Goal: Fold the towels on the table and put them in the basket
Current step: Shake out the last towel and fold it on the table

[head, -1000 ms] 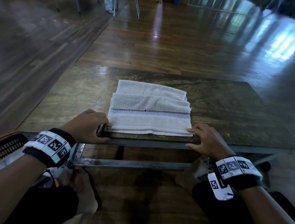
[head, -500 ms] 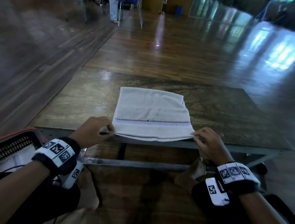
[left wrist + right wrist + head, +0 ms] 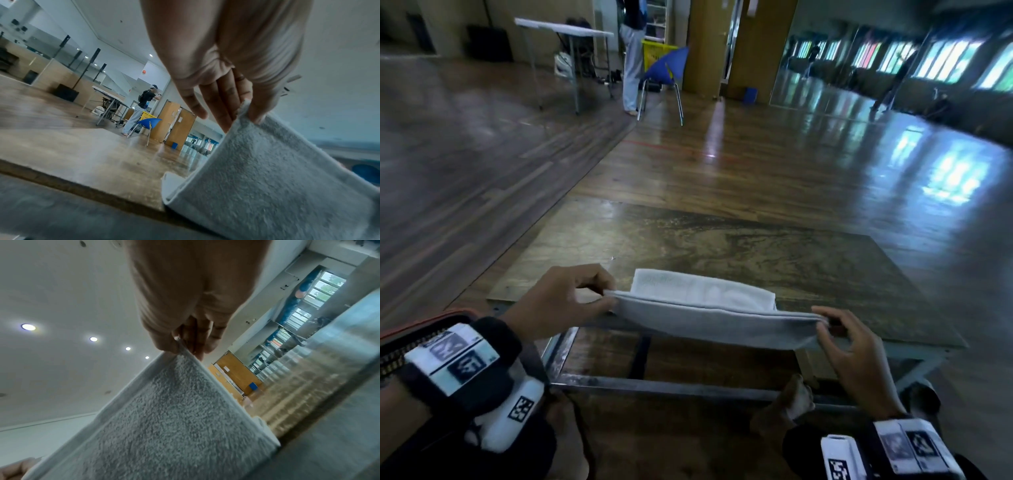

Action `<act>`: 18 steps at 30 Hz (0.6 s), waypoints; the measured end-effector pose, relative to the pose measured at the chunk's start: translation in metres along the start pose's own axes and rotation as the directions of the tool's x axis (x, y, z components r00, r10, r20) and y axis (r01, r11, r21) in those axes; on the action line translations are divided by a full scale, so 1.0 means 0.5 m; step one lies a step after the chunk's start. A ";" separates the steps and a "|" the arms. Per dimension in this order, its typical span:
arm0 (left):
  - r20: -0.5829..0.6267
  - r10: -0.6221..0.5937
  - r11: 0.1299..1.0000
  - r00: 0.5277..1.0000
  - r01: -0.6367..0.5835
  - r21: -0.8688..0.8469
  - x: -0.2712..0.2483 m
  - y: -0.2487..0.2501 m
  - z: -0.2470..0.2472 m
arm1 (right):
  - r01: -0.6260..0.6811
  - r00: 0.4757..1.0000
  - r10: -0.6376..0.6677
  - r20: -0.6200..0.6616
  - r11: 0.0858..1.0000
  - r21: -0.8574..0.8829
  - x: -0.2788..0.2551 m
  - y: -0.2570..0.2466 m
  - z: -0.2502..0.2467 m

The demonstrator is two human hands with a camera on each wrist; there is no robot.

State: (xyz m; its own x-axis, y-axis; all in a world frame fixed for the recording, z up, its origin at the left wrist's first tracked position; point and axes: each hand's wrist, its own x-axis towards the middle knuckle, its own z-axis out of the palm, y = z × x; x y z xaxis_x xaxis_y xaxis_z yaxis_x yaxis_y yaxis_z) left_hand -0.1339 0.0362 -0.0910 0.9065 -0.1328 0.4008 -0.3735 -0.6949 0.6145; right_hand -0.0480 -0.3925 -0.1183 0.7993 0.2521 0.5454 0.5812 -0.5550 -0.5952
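Hall with polished wood floor; low wooden table (image 3: 808, 270) at the near centre, on a metal frame.

Item 1: basket (image 3: 400, 346), dark mesh with an orange rim, at the lower left edge of the head view, just beside the left wrist. Contents cannot be told.

Item 2: left hand (image 3: 561, 305), wrist band with printed markers. Thumb and fingers pinch the near left corner of the towel, raised above the table's near edge; the left wrist view shows the cloth caught between thumb and fingertips (image 3: 226, 123).

Item 3: right hand (image 3: 856, 346), same kind of band. Thumb and forefinger pinch the near right corner, also raised; remaining fingers loosely curled.

Item 4: towel (image 3: 709, 318), white terry, hemmed. Near edge stretched between the two hands and lifted off the table; far part lies flat on the tabletop near its front edge.

Item 5: blue chair (image 3: 664, 68) on metal legs, well beyond the table.

Item 6: standing person (image 3: 633, 51) just beside the chair, near a white folding table (image 3: 561, 27).

Item 7: wooden doors (image 3: 753, 44) and a row of windows (image 3: 941, 58) along the far right wall.
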 end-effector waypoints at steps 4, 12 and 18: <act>-0.106 -0.026 0.990 0.994 0.012 -0.138 0.011 0.032 -0.046 | 0.074 0.997 -0.075 -0.037 0.997 -0.017 0.039 -0.041 -0.034; -0.150 -0.075 0.983 0.986 0.048 -0.176 0.078 0.071 -0.108 | 0.189 0.981 -0.191 -0.032 0.979 -0.070 0.144 -0.091 -0.080; -0.237 -0.038 0.999 0.971 0.039 0.001 0.136 0.085 -0.120 | 0.214 0.976 -0.217 -0.021 0.971 -0.109 0.211 -0.089 -0.068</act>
State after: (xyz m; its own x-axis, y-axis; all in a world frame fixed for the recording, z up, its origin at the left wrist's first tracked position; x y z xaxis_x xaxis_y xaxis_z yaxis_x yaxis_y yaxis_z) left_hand -0.1001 0.0402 0.0029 0.8477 0.0645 0.5266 -0.3374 -0.7005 0.6289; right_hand 0.0053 -0.3683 -0.0143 0.6506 0.3504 0.6738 0.7186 -0.5710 -0.3970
